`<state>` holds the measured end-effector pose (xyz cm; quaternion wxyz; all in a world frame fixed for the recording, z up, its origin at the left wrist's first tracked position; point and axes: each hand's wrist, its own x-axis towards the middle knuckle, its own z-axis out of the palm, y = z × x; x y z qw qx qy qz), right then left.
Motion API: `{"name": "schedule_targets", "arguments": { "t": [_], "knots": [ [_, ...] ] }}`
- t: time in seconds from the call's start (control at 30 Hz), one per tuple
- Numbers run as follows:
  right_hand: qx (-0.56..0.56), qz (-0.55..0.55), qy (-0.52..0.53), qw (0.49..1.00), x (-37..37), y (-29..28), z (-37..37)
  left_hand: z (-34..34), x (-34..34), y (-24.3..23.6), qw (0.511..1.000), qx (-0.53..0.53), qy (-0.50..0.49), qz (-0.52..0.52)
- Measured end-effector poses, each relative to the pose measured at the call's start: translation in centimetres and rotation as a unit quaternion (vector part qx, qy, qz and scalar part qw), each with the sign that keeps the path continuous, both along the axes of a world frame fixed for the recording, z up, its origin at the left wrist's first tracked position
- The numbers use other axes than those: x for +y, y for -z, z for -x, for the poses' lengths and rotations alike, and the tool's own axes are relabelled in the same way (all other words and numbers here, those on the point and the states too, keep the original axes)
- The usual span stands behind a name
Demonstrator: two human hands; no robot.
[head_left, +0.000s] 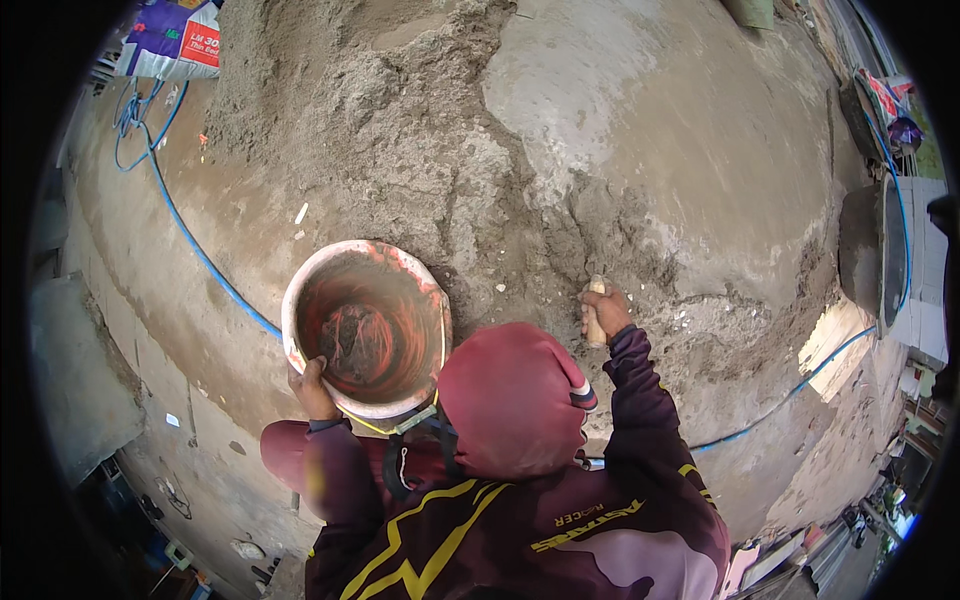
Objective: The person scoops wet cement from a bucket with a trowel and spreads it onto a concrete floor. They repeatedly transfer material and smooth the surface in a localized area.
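Observation:
My left hand (316,388) grips the near rim of a red plastic bucket (400,262) that stands on the concrete ground. The bucket is smeared with grey mortar inside, and a dark lump lies at its bottom. My right hand (607,311) is closed round the pale wooden handle of a tool (595,325). The tool's working end is hidden in the loose grey sand-and-cement mix (600,235) just beyond the hand. My hooded head and dark maroon sleeves fill the lower middle of the view.
A large heap of sand (340,90) rises behind the bucket. A blue hose (190,235) runs along the left, passes under the bucket and reappears at the right. A printed sack (175,40) lies top left; a dark tub (868,250) stands at right.

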<state>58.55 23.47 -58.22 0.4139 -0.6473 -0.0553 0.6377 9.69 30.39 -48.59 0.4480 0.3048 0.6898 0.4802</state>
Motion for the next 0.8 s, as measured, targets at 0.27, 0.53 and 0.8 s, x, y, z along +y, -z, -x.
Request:
{"name": "schedule_targets", "arguments": {
  "t": [0.27, 0.53, 0.8],
  "knots": [
    [-0.144, -0.068, 0.046, 0.986, -1.8, -5.8, 1.1, 0.9, -0.4, -0.2, 1.000, 0.025, 0.017, 0.002],
    [-0.590, 0.083, -0.302, 0.744, -0.4, -2.0, -1.8, -1.3, 1.9, -0.9, 0.995, 0.015, 0.091, -0.030],
    [0.050, 0.121, 0.005, 0.991, -11.8, -10.2, 2.9, -1.6, 1.1, -1.6, 0.999, -0.033, 0.021, -0.001]
  ]
}}
